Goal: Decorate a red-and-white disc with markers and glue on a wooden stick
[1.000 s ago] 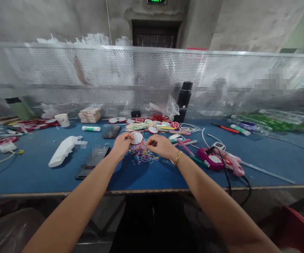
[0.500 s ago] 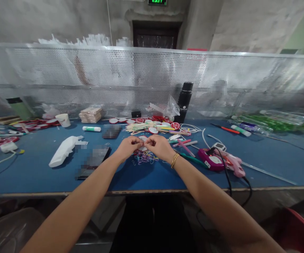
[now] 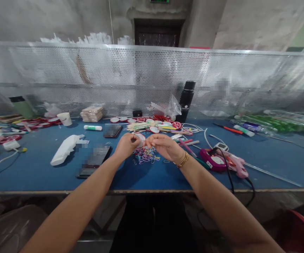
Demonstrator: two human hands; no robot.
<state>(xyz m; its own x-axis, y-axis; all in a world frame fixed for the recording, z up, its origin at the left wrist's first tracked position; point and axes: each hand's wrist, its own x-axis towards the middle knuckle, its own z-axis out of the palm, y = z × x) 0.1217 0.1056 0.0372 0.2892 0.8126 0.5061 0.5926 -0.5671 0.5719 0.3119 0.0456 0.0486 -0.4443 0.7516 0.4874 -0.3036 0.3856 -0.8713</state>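
My left hand (image 3: 125, 147) is closed, its thumb and forefinger pinching the edge of a small round disc (image 3: 140, 139), white with a red rim. Just right of the disc is my right hand (image 3: 167, 147), with a gold bracelet (image 3: 183, 160) at the wrist. Its fingers are curled together near the disc; whatever may be between the fingertips is too small to make out. Under both hands a pile of small coloured wire clips (image 3: 144, 156), purple, pink, blue and yellow, lies on the blue table (image 3: 144, 181).
Behind the hands lie wooden sticks (image 3: 141, 125) and more red-and-white discs (image 3: 176, 125). A black bottle (image 3: 187, 102) stands at the back. To the right are a purple device (image 3: 213, 160) and a pink glue gun (image 3: 238, 166) with cables. Leftward lie a dark phone (image 3: 96, 160) and a white packet (image 3: 66, 150).
My right hand has shifted slightly right, and its fingers have loosened away from the disc. My left hand still holds the disc, now more exposed. The view has tilted down a little.
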